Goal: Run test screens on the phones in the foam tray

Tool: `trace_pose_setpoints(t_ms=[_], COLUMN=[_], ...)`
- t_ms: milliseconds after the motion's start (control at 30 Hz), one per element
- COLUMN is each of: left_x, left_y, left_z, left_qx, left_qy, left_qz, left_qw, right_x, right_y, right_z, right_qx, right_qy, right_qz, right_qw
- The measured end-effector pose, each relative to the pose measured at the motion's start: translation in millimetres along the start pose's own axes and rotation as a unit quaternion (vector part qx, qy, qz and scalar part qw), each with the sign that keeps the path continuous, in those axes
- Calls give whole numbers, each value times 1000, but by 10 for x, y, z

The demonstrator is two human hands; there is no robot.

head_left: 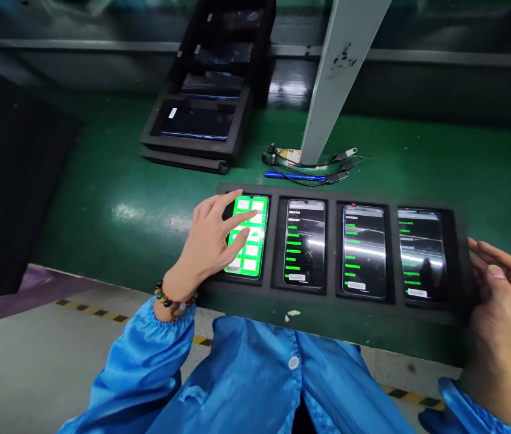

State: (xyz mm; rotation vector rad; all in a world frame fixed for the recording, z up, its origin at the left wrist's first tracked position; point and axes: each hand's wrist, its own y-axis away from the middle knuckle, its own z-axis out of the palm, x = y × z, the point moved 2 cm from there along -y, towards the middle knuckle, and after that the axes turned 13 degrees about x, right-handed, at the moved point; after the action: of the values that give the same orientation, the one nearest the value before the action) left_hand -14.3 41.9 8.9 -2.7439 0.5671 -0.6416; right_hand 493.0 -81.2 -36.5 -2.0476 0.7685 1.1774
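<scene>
- Beyond the left hand's (pixel 210 235) fingers (pixel 238 220), a black case (pixel 242 129) holds a row of dark phones (pixel 198 120).
- Ahead and to the right of those fingers, a grey post (pixel 341 72) rises, with black cables (pixel 316 163) and a blue pen (pixel 276 175) near its foot.
- Well to their left, a large black block (pixel 6 181) covers the end of the green table (pixel 110 181).
- The left hand itself hides part of the lit phone's left side.
- The left fingers are spread wide over the lit phone (pixel 250 265), which lies in the leftmost slot of a black tray (pixel 276 241); whether they press its screen, I cannot tell.
- The right hand (pixel 506 295) is half curled at the tray's right end; I cannot tell how firmly its fingers grip, if at all.
- The lit phone shows bright green with white rectangles.
- To the right of the left fingers, three more phones (pixel 304 241) lie in slots, their dark screens carrying green lines, pale glare and a white label near the bottom.
</scene>
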Motion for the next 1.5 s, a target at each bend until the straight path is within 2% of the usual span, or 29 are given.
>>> trace_pose_setpoints(t_ms=[133,200,300,400,567,700,767,833,1000,1133,1233,1300,1367,1500], left_x=[-202,-261,-264,-250,-289,-257,-233,-226,-216,30,334,485,556,565], left_y=[146,228,310,307,184,195,218,218,149,67,-27,-91,-144,-190], left_z=[-81,-81,2,84,53,-64,-90,-96,-101,-97,2,98,180,259], left_qx=[95,131,109,97,132,164,143,113,56,44,-15,-57,-66,-44], left_qy=[-9,30,122,144,113,68,63,57,-2,1,63,83,82,68], left_qz=[-102,-157,-196,-202,-152,-83,-65,-58,-48,6,94,132,133,113], left_qw=[990,978,967,964,973,981,986,990,997,999,993,986,986,990], right_x=[41,61,58,-12,-232,-383,-408,-394,-355,-553,-752,-832,-865,-879], right_y=[-7,-14,-25,-30,23,132,169,170,90,140,255,305,319,313], right_z=[-15,-22,-11,38,148,145,130,126,154,250,429,543,620,684], right_qx=[-2,2,4,0,-58,-94,-106,-127,-191,-215,-299,-330,-328,-322], right_qy=[3,-1,12,47,51,91,91,89,145,148,120,112,115,127], right_qz=[-3,-6,-6,-29,-102,-208,-253,-269,-243,-273,-329,-350,-351,-334], right_qw=[1000,1000,1000,998,992,969,957,951,940,926,888,870,870,876])
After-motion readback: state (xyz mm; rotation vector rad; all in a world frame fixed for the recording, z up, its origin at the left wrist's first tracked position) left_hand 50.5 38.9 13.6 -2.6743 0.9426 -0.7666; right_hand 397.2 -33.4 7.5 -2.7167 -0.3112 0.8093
